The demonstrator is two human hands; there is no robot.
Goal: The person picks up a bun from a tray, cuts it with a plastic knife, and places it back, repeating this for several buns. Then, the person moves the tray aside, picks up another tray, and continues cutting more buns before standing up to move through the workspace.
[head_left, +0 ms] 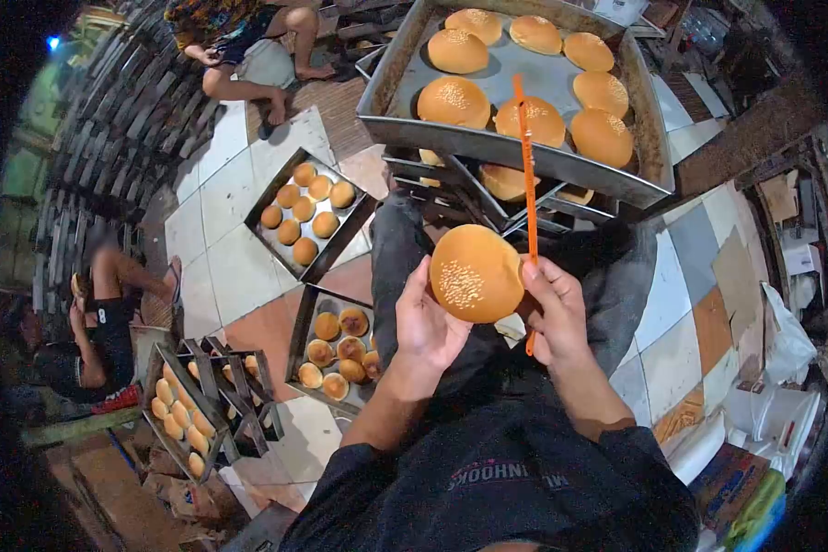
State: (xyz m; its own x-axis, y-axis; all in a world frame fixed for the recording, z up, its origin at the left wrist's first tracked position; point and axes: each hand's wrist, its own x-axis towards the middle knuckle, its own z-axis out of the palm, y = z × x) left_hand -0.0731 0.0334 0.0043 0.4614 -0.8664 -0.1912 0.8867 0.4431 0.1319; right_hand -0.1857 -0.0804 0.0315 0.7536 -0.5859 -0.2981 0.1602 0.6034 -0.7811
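A round golden bun point(474, 274) with sesame seeds on its top rests in my left hand point(430, 317), whose fingers are curled round its lower left side. My right hand point(557, 308) grips a long thin orange strip point(527, 156) that looks like a hacksaw blade, with a hole near its end. The strip stands almost upright beside the bun's right edge, its upper part passing in front of the tray. My right fingertips are close to the bun; whether they press on it is hard to tell. A small pale scrap point(511, 328) shows below the bun.
Ahead, a deep metal tray point(400, 120) of sesame buns sits on stacked trays. Two more bun trays, one upper point(276, 247) and one lower point(305, 317), lie on the tiles at left. Tilted trays point(179, 419) stand farther left. Two people sit at left. White containers point(768, 419) stand at right.
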